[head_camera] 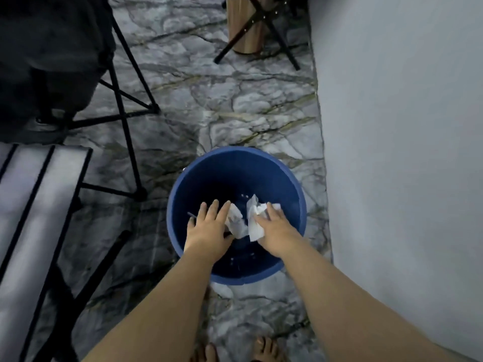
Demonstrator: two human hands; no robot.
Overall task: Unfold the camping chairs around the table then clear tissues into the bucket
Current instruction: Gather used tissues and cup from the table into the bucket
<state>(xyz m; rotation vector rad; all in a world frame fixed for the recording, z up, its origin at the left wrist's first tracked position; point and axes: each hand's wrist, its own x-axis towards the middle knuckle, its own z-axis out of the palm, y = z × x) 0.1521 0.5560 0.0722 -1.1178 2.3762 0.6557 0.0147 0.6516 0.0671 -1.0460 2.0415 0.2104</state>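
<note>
Two tissues (237, 222) | left hand (209, 227) flat | right hand (275, 227), grip unclear | over bucket (261, 173)

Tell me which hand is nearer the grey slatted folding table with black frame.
Left. The left hand is over the round blue plastic bucket's left half, toward the grey slatted table; the right hand is over its right half, farther away.

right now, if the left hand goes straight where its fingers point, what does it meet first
The left hand probably meets the round blue plastic bucket, its inner far wall; depth unclear. The crumpled white tissues lie to its right.
</note>
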